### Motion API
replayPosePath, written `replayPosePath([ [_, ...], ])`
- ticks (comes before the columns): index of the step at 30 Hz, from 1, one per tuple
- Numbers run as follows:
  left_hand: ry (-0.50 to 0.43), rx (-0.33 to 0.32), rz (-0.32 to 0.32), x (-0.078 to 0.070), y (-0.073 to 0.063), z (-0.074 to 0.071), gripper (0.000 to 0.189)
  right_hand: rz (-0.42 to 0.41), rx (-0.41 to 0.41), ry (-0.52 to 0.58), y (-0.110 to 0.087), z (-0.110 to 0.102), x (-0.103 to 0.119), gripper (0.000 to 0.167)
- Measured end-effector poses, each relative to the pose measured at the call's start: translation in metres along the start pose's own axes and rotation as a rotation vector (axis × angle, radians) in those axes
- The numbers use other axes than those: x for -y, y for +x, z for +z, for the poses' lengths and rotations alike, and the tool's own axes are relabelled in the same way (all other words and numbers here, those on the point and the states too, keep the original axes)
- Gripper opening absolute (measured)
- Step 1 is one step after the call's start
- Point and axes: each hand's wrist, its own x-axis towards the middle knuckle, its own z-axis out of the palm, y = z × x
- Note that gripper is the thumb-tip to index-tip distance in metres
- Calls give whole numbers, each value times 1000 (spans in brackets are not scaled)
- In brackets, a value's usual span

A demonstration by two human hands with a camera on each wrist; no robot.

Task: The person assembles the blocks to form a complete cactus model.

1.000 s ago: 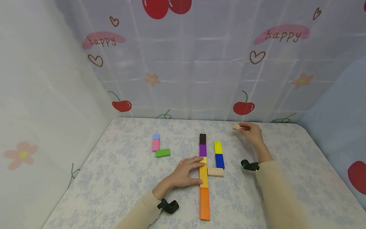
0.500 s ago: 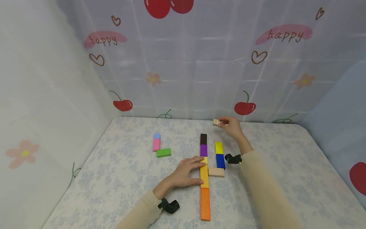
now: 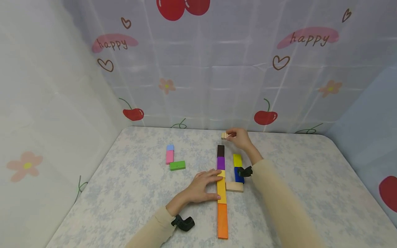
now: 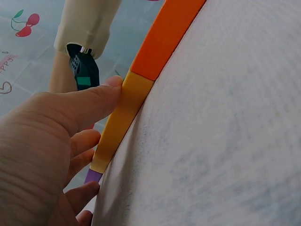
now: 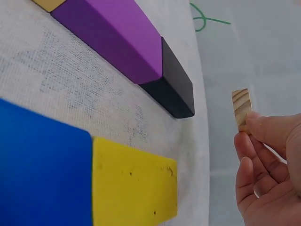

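Note:
My right hand [image 3: 239,138] pinches a small bare wooden block [image 5: 241,109] between thumb and fingers, just beyond the far end of a row of blocks. That row runs from a black block [image 3: 220,151] through a purple block [image 3: 221,163] and a yellow-orange stretch [image 3: 221,190] to a long orange block [image 3: 222,221]. My left hand [image 3: 200,188] rests against the left side of the yellow-orange stretch, its thumb and fingertips touching it. In the left wrist view, the thumb lies near the joint with the orange block and the fingers spread toward the purple one.
Right of the row lie a yellow block [image 3: 237,160], a blue block [image 3: 237,175] partly behind the wrist camera, and a flat wooden block [image 3: 234,186]. To the left are light blue [image 3: 170,147], pink [image 3: 169,157] and green [image 3: 177,165] blocks. A printed curtain [image 3: 204,96] hangs behind the table.
My right hand has carried the small wooden block leftward along the far side of the table, to beyond the black block. The left hand stays in place on the row.

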Motion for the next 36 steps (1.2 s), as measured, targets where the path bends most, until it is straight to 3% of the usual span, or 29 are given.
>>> replayPosePath([
  [14, 16, 8, 21, 1, 2, 3, 66, 58, 27, -40, 0, 16, -2, 32],
  [36, 35, 5, 1, 1, 1, 1, 66, 60, 55, -77, 1, 23, -7, 29],
])
